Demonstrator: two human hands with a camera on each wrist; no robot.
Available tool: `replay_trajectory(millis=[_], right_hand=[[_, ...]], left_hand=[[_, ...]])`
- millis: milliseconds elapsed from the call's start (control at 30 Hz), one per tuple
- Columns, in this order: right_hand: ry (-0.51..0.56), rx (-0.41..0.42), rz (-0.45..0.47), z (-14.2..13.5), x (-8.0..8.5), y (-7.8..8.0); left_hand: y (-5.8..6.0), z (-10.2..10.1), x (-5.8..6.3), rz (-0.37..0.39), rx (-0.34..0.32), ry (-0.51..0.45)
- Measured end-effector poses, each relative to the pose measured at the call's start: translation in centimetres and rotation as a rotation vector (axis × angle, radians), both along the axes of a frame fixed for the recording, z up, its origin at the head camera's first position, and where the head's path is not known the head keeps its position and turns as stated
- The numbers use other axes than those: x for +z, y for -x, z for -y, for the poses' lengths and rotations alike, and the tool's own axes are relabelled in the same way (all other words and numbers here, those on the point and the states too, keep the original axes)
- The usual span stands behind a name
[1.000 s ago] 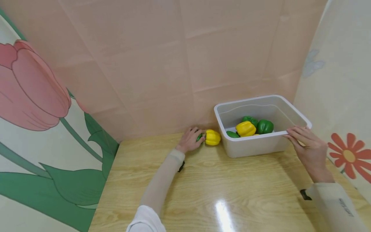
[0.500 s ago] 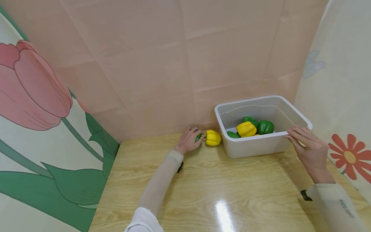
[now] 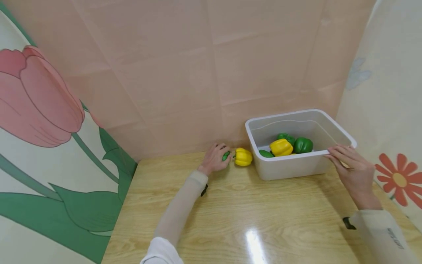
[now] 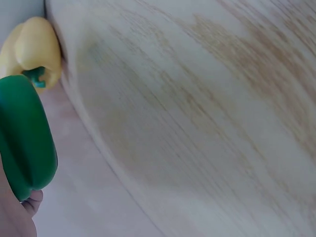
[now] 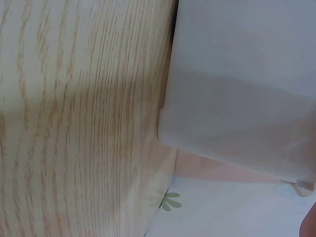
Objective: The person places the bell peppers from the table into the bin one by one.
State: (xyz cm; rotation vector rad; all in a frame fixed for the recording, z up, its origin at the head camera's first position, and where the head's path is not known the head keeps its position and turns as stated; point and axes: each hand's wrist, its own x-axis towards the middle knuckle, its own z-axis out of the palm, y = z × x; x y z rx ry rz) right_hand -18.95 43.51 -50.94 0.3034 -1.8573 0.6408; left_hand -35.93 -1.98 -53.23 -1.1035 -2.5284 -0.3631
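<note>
My left hand (image 3: pixel 213 160) holds a green bell pepper (image 4: pixel 27 140), its fingers curled over the top; in the head view only a small part of that pepper shows past them. Just right of this hand lies a yellow bell pepper (image 3: pixel 243 157), beside the left wall of a light grey plastic bin (image 3: pixel 290 171). The fingers of my right hand (image 3: pixel 355 172) grip the bin's rim at its front right corner, the thumb below the edge. Inside the bin are another yellow bell pepper (image 3: pixel 281 147), a green bell pepper (image 3: pixel 303 145) and more green ones partly hidden.
The wooden table (image 3: pixel 230 216) runs back to a pinkish cloth-covered wall (image 3: pixel 171 84). A panel with a painted tulip (image 3: pixel 52 95) stands on the left, and one with a red flower (image 3: pixel 399 179) on the right, close to my right hand.
The left hand has drawn slightly left, and the gap between it and the yellow bell pepper is a little wider. My right hand stays on the bin's rim.
</note>
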Motion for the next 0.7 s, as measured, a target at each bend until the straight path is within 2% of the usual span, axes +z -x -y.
replay_trajectory(millis=[267,533,700], right_hand=[[0.001,0.004,-0.007,0.2,0.1,-0.1],[-0.002,0.025,-0.012,0.2,0.3,-0.1],[0.010,0.038,-0.025,0.5,0.5,-0.2]], left_hand=[[-0.3,0.1,0.5,-0.023,-0.016,-0.050],[-0.6,0.2,1.2,-0.100,-0.042,-0.076],[-0.6,0.3,1.8,-0.104,-0.053,-0.079]])
